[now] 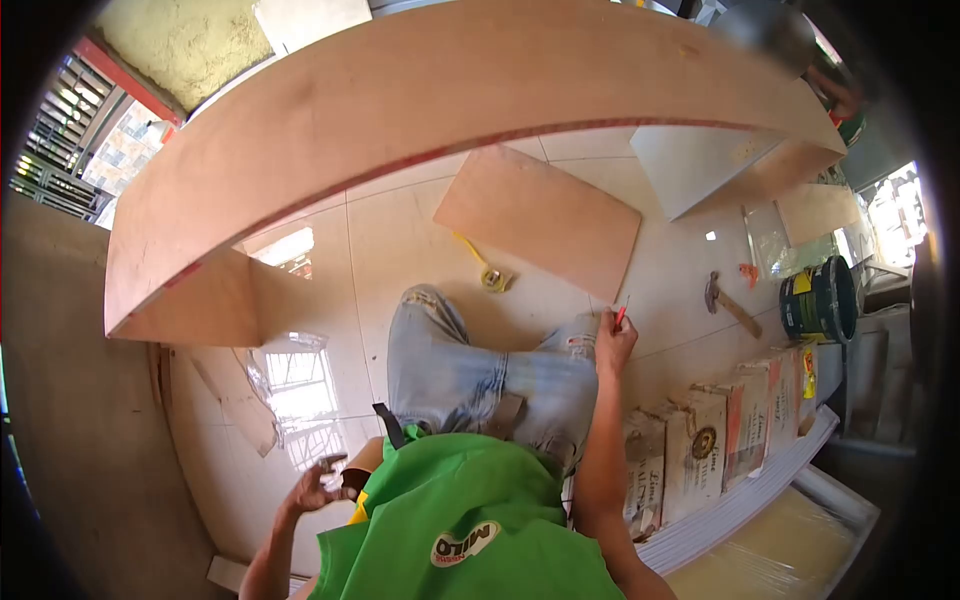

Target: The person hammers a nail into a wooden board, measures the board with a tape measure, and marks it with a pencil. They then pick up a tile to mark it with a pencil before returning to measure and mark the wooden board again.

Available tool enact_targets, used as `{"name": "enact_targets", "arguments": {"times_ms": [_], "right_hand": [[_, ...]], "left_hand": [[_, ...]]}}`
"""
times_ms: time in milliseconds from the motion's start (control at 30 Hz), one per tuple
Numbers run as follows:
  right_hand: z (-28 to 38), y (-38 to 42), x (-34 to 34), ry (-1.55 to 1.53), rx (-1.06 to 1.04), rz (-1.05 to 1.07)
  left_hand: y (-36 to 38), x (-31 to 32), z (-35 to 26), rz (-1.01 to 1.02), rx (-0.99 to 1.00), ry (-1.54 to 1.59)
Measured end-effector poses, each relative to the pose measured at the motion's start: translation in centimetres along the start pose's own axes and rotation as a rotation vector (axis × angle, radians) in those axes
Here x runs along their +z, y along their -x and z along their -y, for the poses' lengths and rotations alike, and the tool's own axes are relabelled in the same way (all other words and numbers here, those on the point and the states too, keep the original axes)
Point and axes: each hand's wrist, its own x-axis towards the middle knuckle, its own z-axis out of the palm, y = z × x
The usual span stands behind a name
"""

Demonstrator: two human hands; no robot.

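Note:
My right hand [616, 340] is closed on a small red tool [620, 316] with a thin pointed tip, beside my right knee. My left hand [322, 484] is held low at my left side, fingers apart and nothing visible in it, near a brown rounded object [364, 462]. A rectangular wooden board [545, 215] lies on the tiled floor in front of my knees. Next to it rests a yellow tape measure [493, 278] with some tape out. A long wooden panel [420, 80] stands on edge across the front, joined to end pieces.
On the right are a hammer [735, 305], a dark green bucket [820, 300] and a row of worn tile boxes [695, 445]. A white-faced board [700, 165] stands by the panel's right end. Part of another person [835, 95] shows at the upper right.

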Motion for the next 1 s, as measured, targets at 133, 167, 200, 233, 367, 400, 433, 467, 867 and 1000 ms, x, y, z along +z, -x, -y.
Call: {"name": "enact_targets", "arguments": {"times_ms": [133, 167, 200, 233, 367, 400, 433, 467, 867, 1000], "right_hand": [[0.7, 2.0, 0.6, -0.102, -0.010, 0.072], [0.7, 2.3, 1.0, -0.146, -0.052, 0.096], [0.6, 2.5, 1.5, -0.143, -0.060, 0.096], [0.7, 2.7, 2.1, -0.141, -0.024, 0.147], [2.8, 4.6, 2.4, -0.008, -0.055, 0.288], [2.5, 4.7, 3.0, -0.006, -0.102, 0.270], [2.3, 4.9, 2.4, 0.000, -0.100, 0.277], [2.1, 4.8, 2.2, -0.049, -0.093, 0.240], [1.8, 4.2, 0.4, -0.075, 0.061, 0.353], [0.6, 6.5, 0.7, -0.091, 0.045, 0.365]], "left_hand": [[3.5, 6.9, 2.7, -0.232, 0.009, 0.532], [3.4, 7.1, 1.3, -0.231, 0.015, 0.536], [3.4, 6.9, -0.2, -0.262, 0.039, 0.469], [3.4, 6.8, -1.1, -0.292, 0.061, 0.402], [1.9, 8.6, 0.0, -0.496, 0.134, 0.059], [2.0, 9.6, -0.4, -0.837, 0.331, -0.471], [3.1, 10.5, -3.2, -0.979, 0.208, -0.331], [3.5, 11.1, -2.9, -1.009, 0.232, -0.268], [-4.3, 2.9, -14.9, -0.781, 0.737, -0.038], [-18.5, 4.7, -22.0, -0.489, 0.737, -0.247]]}}
